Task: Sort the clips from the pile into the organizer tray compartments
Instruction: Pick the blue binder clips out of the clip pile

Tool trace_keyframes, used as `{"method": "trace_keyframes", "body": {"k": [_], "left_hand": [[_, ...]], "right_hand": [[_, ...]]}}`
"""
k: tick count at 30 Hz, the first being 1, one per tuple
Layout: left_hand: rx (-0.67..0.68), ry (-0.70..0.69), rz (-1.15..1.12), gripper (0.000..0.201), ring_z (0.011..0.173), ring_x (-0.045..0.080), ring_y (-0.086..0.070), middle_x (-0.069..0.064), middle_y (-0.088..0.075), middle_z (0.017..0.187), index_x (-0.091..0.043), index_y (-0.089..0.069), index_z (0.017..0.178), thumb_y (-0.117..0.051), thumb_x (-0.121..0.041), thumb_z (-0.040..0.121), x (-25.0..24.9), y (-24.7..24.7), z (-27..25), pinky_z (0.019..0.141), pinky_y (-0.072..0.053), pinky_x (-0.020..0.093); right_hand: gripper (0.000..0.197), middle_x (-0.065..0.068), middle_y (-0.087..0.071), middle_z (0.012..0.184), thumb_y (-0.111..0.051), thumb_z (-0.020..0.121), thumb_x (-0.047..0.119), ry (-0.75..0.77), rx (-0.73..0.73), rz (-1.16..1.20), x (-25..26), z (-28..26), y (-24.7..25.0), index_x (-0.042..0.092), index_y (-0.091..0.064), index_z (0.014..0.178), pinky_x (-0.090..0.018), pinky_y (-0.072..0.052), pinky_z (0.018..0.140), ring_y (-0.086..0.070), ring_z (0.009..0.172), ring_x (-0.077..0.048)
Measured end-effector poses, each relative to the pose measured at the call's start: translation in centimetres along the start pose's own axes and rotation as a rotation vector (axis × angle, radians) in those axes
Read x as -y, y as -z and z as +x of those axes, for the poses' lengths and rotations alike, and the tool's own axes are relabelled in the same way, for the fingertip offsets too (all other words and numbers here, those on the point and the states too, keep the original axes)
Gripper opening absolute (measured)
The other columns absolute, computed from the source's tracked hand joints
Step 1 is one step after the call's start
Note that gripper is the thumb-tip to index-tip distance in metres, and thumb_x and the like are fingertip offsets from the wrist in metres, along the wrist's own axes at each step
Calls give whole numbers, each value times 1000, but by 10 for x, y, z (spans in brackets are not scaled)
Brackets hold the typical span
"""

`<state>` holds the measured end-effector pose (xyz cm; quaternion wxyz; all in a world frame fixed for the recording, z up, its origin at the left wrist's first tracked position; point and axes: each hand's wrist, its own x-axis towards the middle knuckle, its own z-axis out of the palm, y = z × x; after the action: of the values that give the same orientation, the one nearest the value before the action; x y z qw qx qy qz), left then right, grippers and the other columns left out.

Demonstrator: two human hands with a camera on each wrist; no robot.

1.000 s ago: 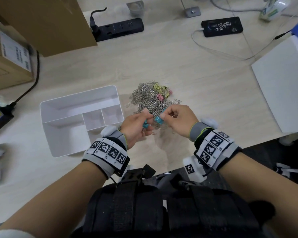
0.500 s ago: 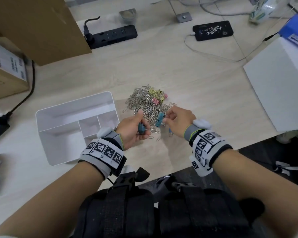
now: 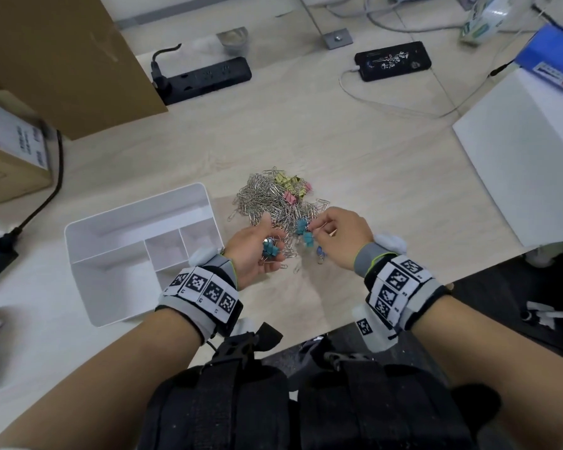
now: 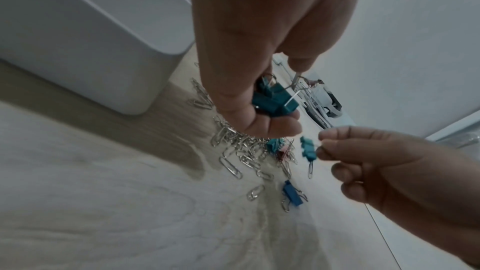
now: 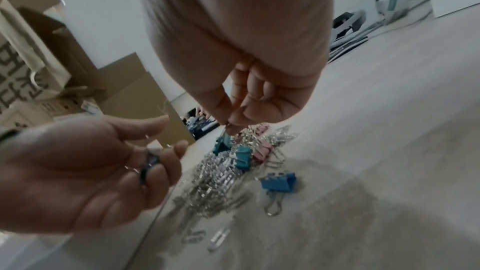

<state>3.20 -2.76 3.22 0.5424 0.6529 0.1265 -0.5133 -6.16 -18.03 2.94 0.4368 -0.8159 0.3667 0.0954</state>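
The head view looks steeply down from above onto the desk, taking in both forearms, the organizer tray and the pile of clips. The left wrist view sits low and close, looking along the left hand past the tray's outer wall toward that pile. The right wrist view, equally near, looks along the right hand at the same pile from the opposite side; each wrist view also catches the other hand

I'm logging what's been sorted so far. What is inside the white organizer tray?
Nothing shows in the organizer tray: its compartments look bare in the head view. The left hand covers a near corner; that part is hidden.
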Motion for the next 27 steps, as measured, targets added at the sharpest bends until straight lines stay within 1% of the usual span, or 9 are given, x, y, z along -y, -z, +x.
{"method": "trace_keyframes", "body": {"k": [4,9,11,13,15,18,19,24,27], "left_hand": [[10,-29,31,51,64,19,-57,8,-58,76,-1,-63,103,-57,-48,86,-1,-9,2,58,-52,29],[149,-106,4,15,62,15,-56,7,-59,74,-8,-62,91,-66,-20,83,2,-10,2,57,-51,23],[116,-130,32,7,59,15,-58,9,-59,71,-6,-62,87,-65,-11,85,2,-8,2,54,-52,22],[47,-142,67,8,58,15,-58,10,-61,71,-6,-60,85,-66,-11,85,2,-4,3,51,-53,20],[18,-144,70,11,59,16,-59,12,-62,75,-5,-59,88,-66,-14,86,2,4,2,50,-53,20],[30,-138,25,8,59,15,-63,16,-66,84,-6,-58,91,-60,-13,90,0,12,-4,52,-54,20],[36,-140,16,6,59,15,-63,16,-67,85,-7,-58,91,-59,-13,90,-2,15,-7,52,-54,20],[37,-156,46,5,59,14,-61,12,-68,86,-11,-61,94,-57,-11,91,-3,29,-15,52,-52,21],[67,-141,26,9,59,14,-61,13,-65,90,-8,-61,100,-56,-8,91,0,33,-20,52,-51,21]], "right_hand": [[10,1,-68,80,-62,85,14,46,29,211,13,-9,6,22,-65,88,-17,-41,41,-53,48,-8],[9,-2,-66,72,-66,84,10,57,112,386,22,-14,6,19,-63,86,-29,-46,51,-50,50,-16],[11,-3,-65,69,-67,84,13,65,100,370,20,-11,3,22,-64,81,-36,-49,57,-52,54,-18],[9,2,-67,75,-67,83,18,74,-22,249,16,-1,4,26,-64,80,-34,-52,65,-58,63,-16],[8,8,-64,88,-65,85,22,120,-105,-6,12,9,4,30,-64,88,-27,-47,71,-59,77,-14],[25,0,-55,116,-61,87,22,268,-6,-422,5,22,-2,28,-61,111,-30,-41,86,-48,108,-22],[29,-2,-54,122,-61,87,22,313,38,-510,5,25,-5,27,-60,115,-32,-40,90,-44,113,-25],[29,-4,-54,123,-63,85,21,420,89,-668,7,33,-15,26,-64,113,-35,-37,91,-42,114,-28],[16,-3,-56,117,-60,87,27,421,100,-650,9,31,-15,26,-68,101,-33,-37,89,-43,110,-26]]}}
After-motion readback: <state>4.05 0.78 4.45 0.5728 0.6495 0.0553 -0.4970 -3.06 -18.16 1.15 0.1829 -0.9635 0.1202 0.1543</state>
